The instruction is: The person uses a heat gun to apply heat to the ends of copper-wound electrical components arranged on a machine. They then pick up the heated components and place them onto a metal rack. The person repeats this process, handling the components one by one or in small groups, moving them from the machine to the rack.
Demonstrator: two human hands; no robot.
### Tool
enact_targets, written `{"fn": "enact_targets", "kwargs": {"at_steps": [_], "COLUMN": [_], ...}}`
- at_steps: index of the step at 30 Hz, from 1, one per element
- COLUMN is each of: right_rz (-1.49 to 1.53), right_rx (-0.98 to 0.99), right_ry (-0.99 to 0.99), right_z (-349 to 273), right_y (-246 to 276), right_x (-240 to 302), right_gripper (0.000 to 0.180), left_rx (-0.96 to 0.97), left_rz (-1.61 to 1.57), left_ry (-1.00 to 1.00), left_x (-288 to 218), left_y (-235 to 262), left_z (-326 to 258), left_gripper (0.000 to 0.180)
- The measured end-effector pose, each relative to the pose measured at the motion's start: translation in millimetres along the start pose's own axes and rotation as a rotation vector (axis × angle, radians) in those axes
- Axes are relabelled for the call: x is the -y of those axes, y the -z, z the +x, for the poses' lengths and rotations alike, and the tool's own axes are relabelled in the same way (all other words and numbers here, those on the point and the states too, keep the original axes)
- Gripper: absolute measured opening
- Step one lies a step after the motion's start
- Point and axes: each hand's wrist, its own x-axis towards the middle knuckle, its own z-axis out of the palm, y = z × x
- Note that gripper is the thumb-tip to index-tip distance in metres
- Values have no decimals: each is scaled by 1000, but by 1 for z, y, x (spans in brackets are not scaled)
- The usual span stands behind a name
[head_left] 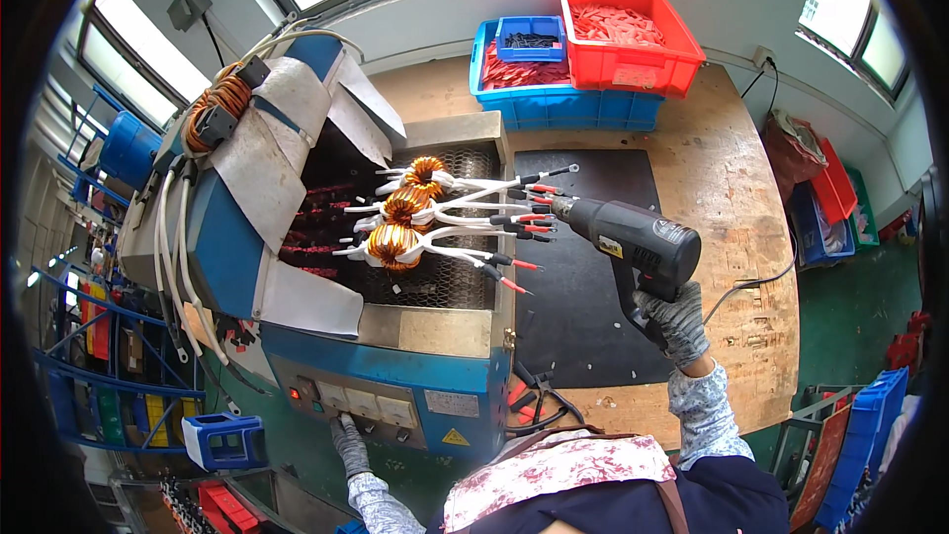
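My right hand (677, 321), in a grey knit glove, is closed round the handle of a black heat gun (643, 242). The gun's nozzle points left, close to the red and black sleeved lead ends of several copper-wound toroid coils (393, 245). These coils lie in a row on the mesh conveyor (450, 282) of a blue heating machine (395, 376), their white-sleeved leads reaching out to the right. Down at the machine's front panel, my gloved left hand (350, 445) has its fingertips at the knob row, apparently round a knob that they cover.
A black mat (593, 336) lies on the wooden table (741, 336). At the back stand a red bin (633, 64) of red sleeves and blue bins (583, 111). Pliers (539, 398) rest by the machine's right side. The gun's cord (756, 284) trails right.
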Motion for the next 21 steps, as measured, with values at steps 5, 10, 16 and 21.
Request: {"fn": "enact_targets", "kwargs": {"at_steps": [5,10,16,21], "right_rz": [32,-16,-14,21], "right_rx": [0,5,-56,-69], "right_ry": [-32,-28,-67,-104], "right_z": [-2,-4,-11,-16], "right_y": [1,8,15,20], "right_x": [-2,-6,-10,-12], "right_gripper": [22,23,21,23], "left_rx": [-15,-23,-57,-51], "left_rz": [15,12,-9,21], "left_ry": [4,-32,-73,-83], "left_x": [3,-1,2,3], "left_y": [-1,-1,-4,-3], "left_z": [1,0,0,1], "left_gripper": [60,57,48,47]}}
